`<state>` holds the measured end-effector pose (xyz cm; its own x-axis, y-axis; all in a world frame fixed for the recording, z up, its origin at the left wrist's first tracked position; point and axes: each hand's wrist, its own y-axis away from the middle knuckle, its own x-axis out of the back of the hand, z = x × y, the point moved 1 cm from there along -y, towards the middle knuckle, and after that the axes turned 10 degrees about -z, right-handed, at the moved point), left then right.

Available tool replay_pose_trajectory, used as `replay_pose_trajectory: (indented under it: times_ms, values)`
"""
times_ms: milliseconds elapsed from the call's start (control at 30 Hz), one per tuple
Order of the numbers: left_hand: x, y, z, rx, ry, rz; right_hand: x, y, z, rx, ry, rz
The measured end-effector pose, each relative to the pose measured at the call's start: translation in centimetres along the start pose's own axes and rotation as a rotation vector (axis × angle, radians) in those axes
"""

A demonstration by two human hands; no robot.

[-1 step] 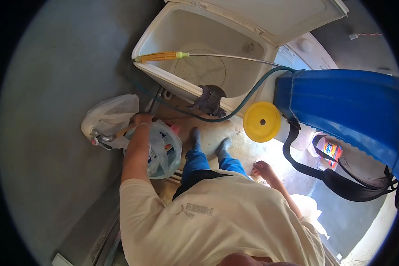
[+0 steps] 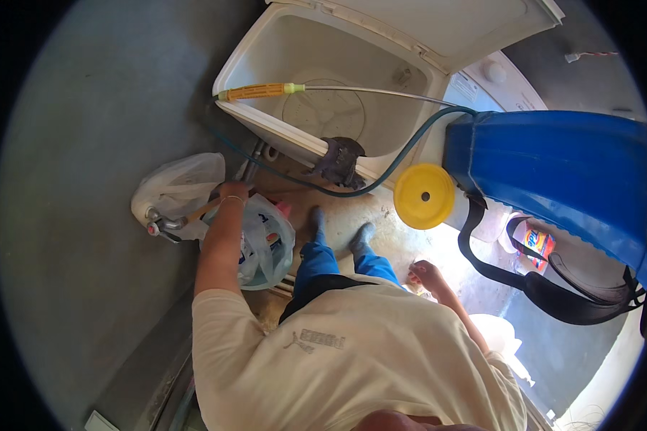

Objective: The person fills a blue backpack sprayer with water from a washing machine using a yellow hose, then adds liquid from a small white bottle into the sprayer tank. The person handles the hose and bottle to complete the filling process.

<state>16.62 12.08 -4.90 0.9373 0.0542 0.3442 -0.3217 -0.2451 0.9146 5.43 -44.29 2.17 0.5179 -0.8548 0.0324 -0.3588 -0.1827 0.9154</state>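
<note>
My left hand point(image 2: 234, 191) reaches down over the far rim of a pale bucket point(image 2: 289, 244); its fingertips are hidden, so I cannot make out any hold. A clear plastic bag point(image 2: 255, 241) with packages lies in the bucket. Beside that hand, a whitish plastic bag point(image 2: 183, 185) hangs by a metal wall tap point(image 2: 164, 226), from which a tan hose piece point(image 2: 203, 211) leads to my wrist. My right hand point(image 2: 427, 275) hangs low on the right with curled fingers; whatever is in them, if anything, is too small to tell. A yellowish thing point(image 2: 415, 289) shows below it.
Ahead stands an open top-loading washing machine point(image 2: 280, 129), a dark rag point(image 2: 341, 161) over its edge. A sprayer lance point(image 2: 259, 92) lies across it, its green hose point(image 2: 402, 161) running to a blue backpack sprayer point(image 2: 553, 158) with a yellow cap point(image 2: 424, 196) and black straps point(image 2: 575, 305).
</note>
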Motion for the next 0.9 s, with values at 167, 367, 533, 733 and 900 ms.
replay_pose_trajectory:
  times_ms: [167, 367, 533, 733, 900]
  values:
    - [1.5, 4.6, 5.8, -0.255, 0.045, -0.134, -1.3, -0.4, -0.8, 0.063, -0.026, -0.008]
    - [-1.7, 10.7, 7.5, -0.802, 0.142, 0.046, -2.5, -2.4, -1.3, 0.119, -0.129, -0.063]
    - [-1.8, 20.1, 6.9, -0.907, 0.309, 0.205, -4.3, -7.7, 0.4, -0.133, -0.459, -0.203]
    - [-2.4, 25.7, 5.3, -0.896, 0.377, 0.495, -7.7, -11.7, 3.4, -0.322, -0.887, -0.066]
    - [-4.0, 27.5, 4.7, -0.893, 0.411, 0.342, 0.7, -19.2, 12.1, -0.060, -1.975, 0.091]
